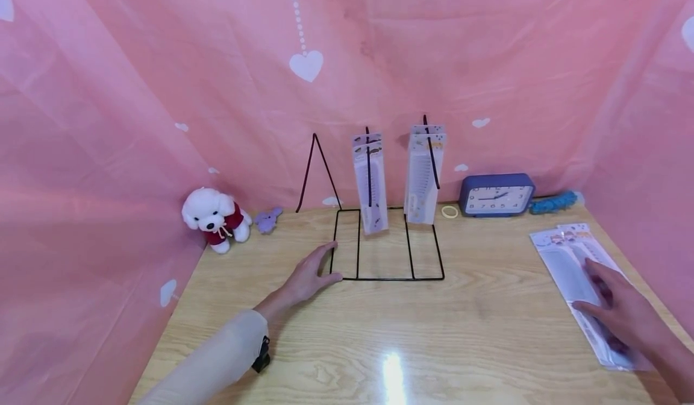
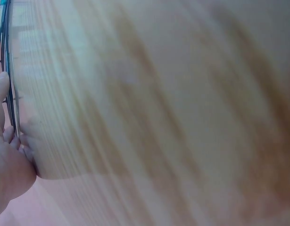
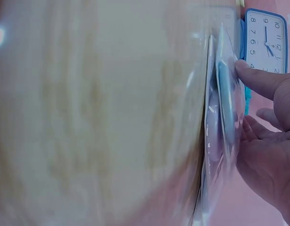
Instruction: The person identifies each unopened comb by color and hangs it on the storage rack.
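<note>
A black wire display rack (image 1: 393, 279) stands at the middle back of the table. Packaged combs hang from two of its hooks: one set on the middle hook (image 1: 371, 191), another on the right hook (image 1: 420, 179). At the rack's left front corner rests my left hand (image 1: 308, 278), fingers and thumb spread at the wire base. My right hand (image 1: 623, 308) lies over a small overlapping pile of packaged combs (image 1: 553, 257) at the right, its thumb and fingers apart. In the right wrist view, the thumb touches the edge of the clear packs (image 3: 225, 94).
A blue alarm clock (image 1: 497, 196), a cream ring (image 1: 449, 212) and a fuzzy blue item (image 1: 553, 202) sit at the back right. To the back left are a white plush dog (image 1: 208, 209) and a small purple toy (image 1: 267, 220). Pink cloth hangs behind and on both sides.
</note>
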Demonstrator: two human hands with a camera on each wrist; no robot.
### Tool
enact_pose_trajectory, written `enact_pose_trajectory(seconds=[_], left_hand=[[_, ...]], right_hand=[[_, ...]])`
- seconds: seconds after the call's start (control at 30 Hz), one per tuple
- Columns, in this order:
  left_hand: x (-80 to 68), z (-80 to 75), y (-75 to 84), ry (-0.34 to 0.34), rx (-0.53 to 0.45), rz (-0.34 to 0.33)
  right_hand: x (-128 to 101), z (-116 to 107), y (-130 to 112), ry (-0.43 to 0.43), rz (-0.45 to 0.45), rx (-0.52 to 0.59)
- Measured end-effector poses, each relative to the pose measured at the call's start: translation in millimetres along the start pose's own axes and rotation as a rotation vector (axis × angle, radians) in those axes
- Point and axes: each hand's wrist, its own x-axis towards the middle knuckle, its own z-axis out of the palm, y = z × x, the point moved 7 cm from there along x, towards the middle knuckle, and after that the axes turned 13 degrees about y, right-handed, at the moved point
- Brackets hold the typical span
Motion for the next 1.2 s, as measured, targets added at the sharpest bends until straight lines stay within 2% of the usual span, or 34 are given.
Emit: enact_pose_trajectory(seconds=[0.13,0.23,0.3,0.47,0.6,0.77,0.93,1.07,1.2], left_hand=[[0.3,0.6,-0.4,0.003,0.002,0.017],[0.9,0.8,-0.7,0.008,0.009,0.025],[1.2,0.9,-1.3,0.009,0.013,0.024],[1.5,0.3,-1.9,0.008,0.014,0.019],[1.8,-0.7,-2.3,0.01,0.009,0.023],[1.2,-1.5,-3.4,0.009,0.0,0.018],[0.5,-1.2,-2.5,0.003,0.001,0.029],[-0.7,0.0,-1.9,-0.003,0.003,0.033],[-0.4,0.7,-1.1,-0.001,0.007,0.04]], right_hand=[[2,-8,6,0.027,0.05,-0.044],[3,-13,15,0.012,0.168,-0.063],[4,-19,19,0.018,0.214,-0.064],[7,-31,16,0.066,0.286,0.161],[13,-40,5,0.081,0.374,0.342],[30,-54,-32,0.126,0.381,0.381],[45,-68,-84,0.156,0.33,0.417],[51,-72,-132,0.082,0.312,0.466],[58,-71,-182,0.034,0.198,0.492]])
